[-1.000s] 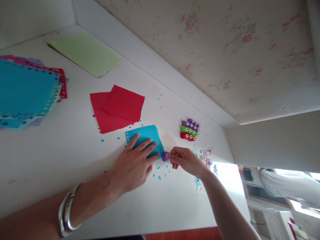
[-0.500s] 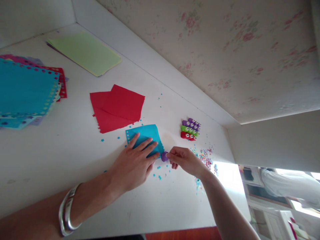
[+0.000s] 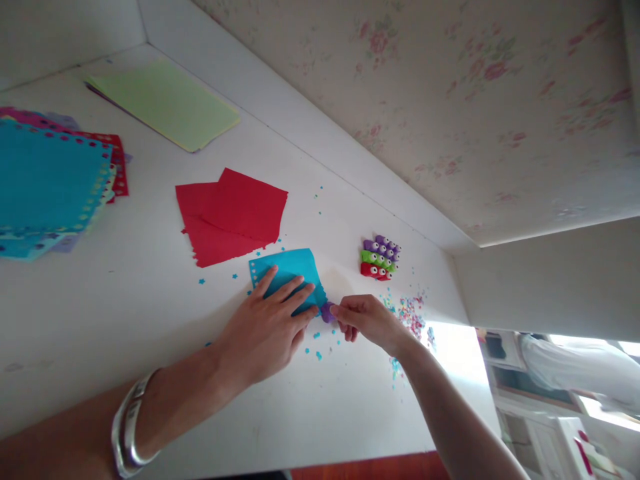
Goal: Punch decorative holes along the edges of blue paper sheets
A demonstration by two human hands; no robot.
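Observation:
My left hand (image 3: 273,323) lies with fingers spread on a small sheet of blue paper (image 3: 295,263), pressing it to the white table. Punched holes run along the sheet's left edge, and its right edge looks notched. At the lower right corner of the sheet, my right hand (image 3: 363,317) pinches a small purple craft punch (image 3: 327,311), which touches the paper's edge. Star-shaped blue bits (image 3: 319,355) lie scattered below the paper.
Two red sheets (image 3: 235,217) overlap behind the blue one. A punched paper stack (image 3: 50,177) lies at left, pale green sheets (image 3: 165,103) at the back. Several more punches (image 3: 381,258) stand right, near a confetti pile (image 3: 413,313). A low wall (image 3: 320,100) borders the table.
The view has shifted slightly. Both hands keep their places on the paper and the punch, with hardly any other movement visible.

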